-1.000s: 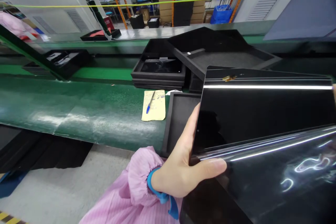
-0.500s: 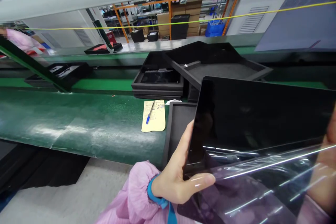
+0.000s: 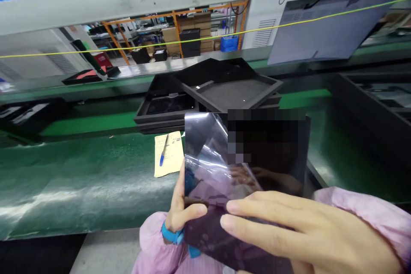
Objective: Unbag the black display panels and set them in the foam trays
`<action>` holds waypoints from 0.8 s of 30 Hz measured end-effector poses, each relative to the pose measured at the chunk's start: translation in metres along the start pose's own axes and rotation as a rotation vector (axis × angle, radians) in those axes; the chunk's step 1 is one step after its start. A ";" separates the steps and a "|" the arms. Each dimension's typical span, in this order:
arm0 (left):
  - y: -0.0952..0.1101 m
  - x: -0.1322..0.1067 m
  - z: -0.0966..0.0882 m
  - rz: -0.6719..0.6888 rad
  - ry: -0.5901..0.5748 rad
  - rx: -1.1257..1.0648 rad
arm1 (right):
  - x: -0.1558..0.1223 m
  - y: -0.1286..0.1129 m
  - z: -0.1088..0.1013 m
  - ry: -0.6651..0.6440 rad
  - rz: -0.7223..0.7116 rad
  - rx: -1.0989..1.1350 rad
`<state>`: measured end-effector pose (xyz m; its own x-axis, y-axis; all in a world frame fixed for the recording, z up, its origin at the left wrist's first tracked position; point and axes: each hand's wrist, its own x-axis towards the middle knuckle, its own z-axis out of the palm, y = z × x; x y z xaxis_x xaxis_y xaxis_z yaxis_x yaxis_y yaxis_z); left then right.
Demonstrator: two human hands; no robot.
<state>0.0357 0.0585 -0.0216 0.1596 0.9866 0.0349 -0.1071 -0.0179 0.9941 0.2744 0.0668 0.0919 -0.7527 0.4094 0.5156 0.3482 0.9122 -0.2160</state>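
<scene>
Two hands hold a glossy black display panel over the near edge of a green conveyor belt.

The left hand [image 3: 181, 214] clamps the display panel [image 3: 272, 154] at its lower left corner, thumb on the front face; the right hand [image 3: 289, 231] lies with fingers flat and together on the clear protective film [image 3: 208, 154], which curls off the glass. On the conveyor belt [image 3: 80, 171] just left of the panel lies a yellow note [image 3: 168, 154] with a blue pen [image 3: 163, 156]; its handwriting is too small to read. Black foam trays [image 3: 231, 90] are stacked behind.
</scene>
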 end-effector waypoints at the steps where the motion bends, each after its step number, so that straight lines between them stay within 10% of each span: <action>1: 0.000 -0.003 0.000 -0.024 0.023 -0.053 | 0.004 0.002 -0.004 -0.050 -0.088 -0.062; 6: 0.016 0.008 0.017 -0.003 0.120 -0.237 | 0.023 0.031 -0.025 -0.283 -0.440 -0.114; 14: 0.043 0.051 0.029 0.290 0.416 0.174 | 0.052 0.109 -0.005 0.462 0.086 0.175; 24: 0.057 0.058 0.027 0.392 0.459 0.194 | 0.063 0.124 0.007 0.525 0.208 0.353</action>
<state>0.0650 0.1107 0.0399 -0.2973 0.8693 0.3949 0.1140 -0.3783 0.9186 0.2660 0.2055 0.0920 -0.2865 0.5960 0.7502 0.1853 0.8027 -0.5669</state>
